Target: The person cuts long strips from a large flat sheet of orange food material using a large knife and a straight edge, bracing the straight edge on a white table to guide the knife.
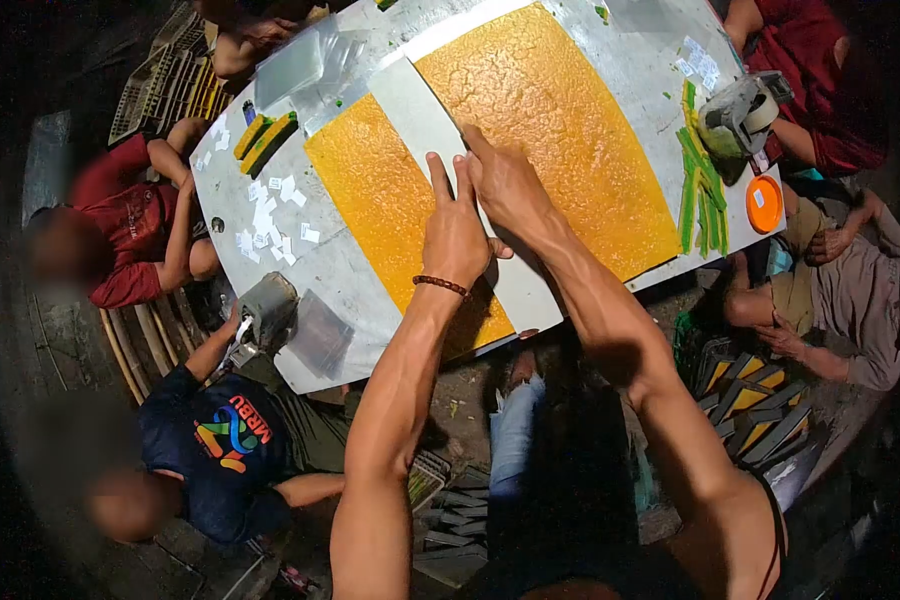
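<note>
A large orange-yellow sheet of cake [555, 120] with a wrinkled top lies on the table. Across it runs a long, pale, flat strip [407, 110], with a narrower part of the cake [365, 165] showing on its left. My left hand [456, 240] presses on the strip, two fingers stretched forward and the thumb out to the side. Close beside it, my right hand [510, 180] rests at the strip's right edge. Its index finger points forward along that edge while the other fingers curl under. Whatever those curled fingers hold is hidden.
Green-and-yellow cake strips [703, 190] lie at right near a grey tape dispenser [735, 120] and an orange lid [765, 204]. Left are small white labels [262, 222], two cake pieces [267, 140], clear plastic sheets [320, 335] and another dispenser [267, 303]. Several people sit around the table [345, 285].
</note>
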Demonstrator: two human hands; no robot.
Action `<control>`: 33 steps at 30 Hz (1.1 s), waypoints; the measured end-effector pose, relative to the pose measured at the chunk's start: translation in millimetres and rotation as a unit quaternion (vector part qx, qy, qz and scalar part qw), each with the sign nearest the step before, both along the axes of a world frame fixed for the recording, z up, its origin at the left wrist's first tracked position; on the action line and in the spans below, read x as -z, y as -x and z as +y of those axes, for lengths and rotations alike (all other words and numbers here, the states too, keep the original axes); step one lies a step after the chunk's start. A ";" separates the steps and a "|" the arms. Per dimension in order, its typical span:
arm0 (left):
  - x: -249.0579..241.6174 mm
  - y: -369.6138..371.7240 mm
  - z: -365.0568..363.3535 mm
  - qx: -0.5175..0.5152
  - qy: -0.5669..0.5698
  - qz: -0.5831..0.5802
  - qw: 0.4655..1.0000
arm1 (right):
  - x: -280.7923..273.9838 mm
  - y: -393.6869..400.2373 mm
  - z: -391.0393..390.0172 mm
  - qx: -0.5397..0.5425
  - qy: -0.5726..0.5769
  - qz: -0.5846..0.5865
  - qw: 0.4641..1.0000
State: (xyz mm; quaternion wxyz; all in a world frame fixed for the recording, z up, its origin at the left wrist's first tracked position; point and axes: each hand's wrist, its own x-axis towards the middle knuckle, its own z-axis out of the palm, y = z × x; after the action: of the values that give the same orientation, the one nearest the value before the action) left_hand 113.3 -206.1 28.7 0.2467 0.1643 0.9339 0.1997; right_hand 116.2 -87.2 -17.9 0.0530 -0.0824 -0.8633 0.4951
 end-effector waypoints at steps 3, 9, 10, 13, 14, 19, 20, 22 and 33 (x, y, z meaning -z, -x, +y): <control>8.1 0.4 -1.4 0.003 -0.010 0.023 1.000 | -7.5 0.7 3.5 -0.010 0.011 -0.021 1.000; 11.8 -3.7 -4.9 0.019 -0.021 0.035 0.999 | -13.7 -3.2 2.2 -0.008 0.045 -0.059 0.997; 12.0 -1.6 -4.2 0.020 -0.013 0.049 0.999 | -10.9 -11.2 2.7 0.001 0.047 -0.052 0.998; 9.9 -2.4 -3.8 0.015 -0.016 0.032 0.999 | 0.3 5.9 2.6 0.000 0.033 -0.021 0.999; 9.8 -3.3 -3.0 0.014 -0.016 0.030 0.999 | 3.5 12.6 3.5 -0.007 0.014 0.005 1.000; 20.4 -2.2 -4.1 0.041 0.004 0.075 0.996 | 1.5 -21.1 0.4 0.008 0.016 -0.014 1.000; 24.8 -1.8 -4.7 0.031 0.014 0.094 0.995 | 10.1 -26.1 -0.9 0.016 -0.002 0.005 1.000; 17.7 -2.5 -3.7 0.035 0.007 0.096 0.995 | 5.7 -16.8 -1.3 0.010 -0.008 -0.017 1.000; 22.5 -3.5 -4.9 0.035 0.015 0.107 0.994 | 0.2 -42.0 6.1 -0.006 0.053 -0.047 0.997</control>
State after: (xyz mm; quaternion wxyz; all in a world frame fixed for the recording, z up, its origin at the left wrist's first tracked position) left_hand 116.8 -211.0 6.3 0.1544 0.2139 0.9515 0.1584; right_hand 158.2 -81.1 -18.1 0.0055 -0.1033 -0.8379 0.5359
